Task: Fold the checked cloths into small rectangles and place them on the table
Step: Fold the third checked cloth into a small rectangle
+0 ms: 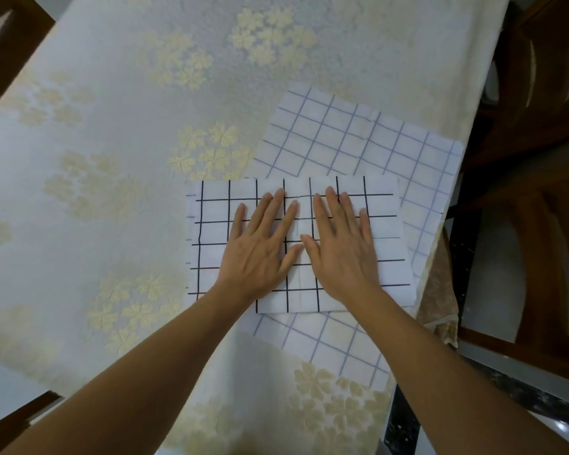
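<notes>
black-on-white checked cloth (211, 224): folded rectangle, 3 o'clock side of cream floral-covered table (112, 126), atop spread blue-on-white checked cloth (342, 139) | left grip (260, 254) + right grip (342, 254): fingers straight, pressing it flat, grasping nothing | brown wooden chair (539, 93) at 3 o'clock

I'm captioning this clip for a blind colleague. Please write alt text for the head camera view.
A person's left hand and right hand press flat on a folded black-checked cloth. It lies over a larger blue-checked cloth spread on a floral tablecloth; wooden chairs stand around.
</notes>
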Motion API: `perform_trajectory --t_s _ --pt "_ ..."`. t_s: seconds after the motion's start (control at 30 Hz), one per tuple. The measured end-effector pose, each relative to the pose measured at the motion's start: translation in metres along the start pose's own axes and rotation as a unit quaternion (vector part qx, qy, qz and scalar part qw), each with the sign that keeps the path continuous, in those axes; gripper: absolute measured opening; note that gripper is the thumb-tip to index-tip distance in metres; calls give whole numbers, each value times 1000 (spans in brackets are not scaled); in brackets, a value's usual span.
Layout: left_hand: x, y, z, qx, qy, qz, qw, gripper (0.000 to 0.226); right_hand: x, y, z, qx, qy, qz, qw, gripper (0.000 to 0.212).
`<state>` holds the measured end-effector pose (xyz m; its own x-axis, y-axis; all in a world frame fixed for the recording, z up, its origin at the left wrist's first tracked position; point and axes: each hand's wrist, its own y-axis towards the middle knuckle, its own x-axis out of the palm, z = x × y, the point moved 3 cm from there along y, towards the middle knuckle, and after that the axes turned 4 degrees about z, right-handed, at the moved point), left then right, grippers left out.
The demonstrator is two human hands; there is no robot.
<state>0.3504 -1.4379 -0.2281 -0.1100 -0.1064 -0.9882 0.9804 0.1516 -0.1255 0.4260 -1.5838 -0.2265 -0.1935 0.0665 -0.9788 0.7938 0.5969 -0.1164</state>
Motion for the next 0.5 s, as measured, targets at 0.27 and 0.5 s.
perform_trajectory --t_s 0.27,0.5 --pt "2 -13 -48 -37 -19 14 999 71 -3 -17 82 81 -23 -1 996 77" --pt "-1 10 -26 -36 -24 32 999 73 -5 16 25 1 -7 23 1000 76"
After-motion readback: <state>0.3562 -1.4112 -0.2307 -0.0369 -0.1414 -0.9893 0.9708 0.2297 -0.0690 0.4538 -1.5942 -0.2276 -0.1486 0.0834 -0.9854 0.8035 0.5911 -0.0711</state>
